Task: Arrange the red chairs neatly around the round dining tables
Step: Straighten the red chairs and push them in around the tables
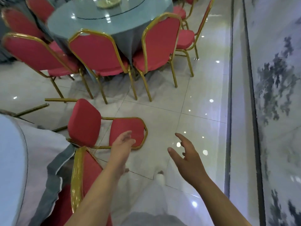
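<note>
Tipped chair [84, 123] on the floor [179, 95], both hands out and empty.
It lies on its side beside the near table [9, 160], legs pointing left. The left hand [123, 144], fingers straight, is over its backrest; whether it touches, I cannot tell. The right hand [187, 154], fingers spread and loosely bent, hangs over bare tiles. Other chairs [97, 51] stand round the far table [91, 23].

Glossy pale tiled floor [162, 111], grey-veined marble wall [276, 95] on the right, glass dish [108, 2] at top, white shoe [160, 177]
</note>
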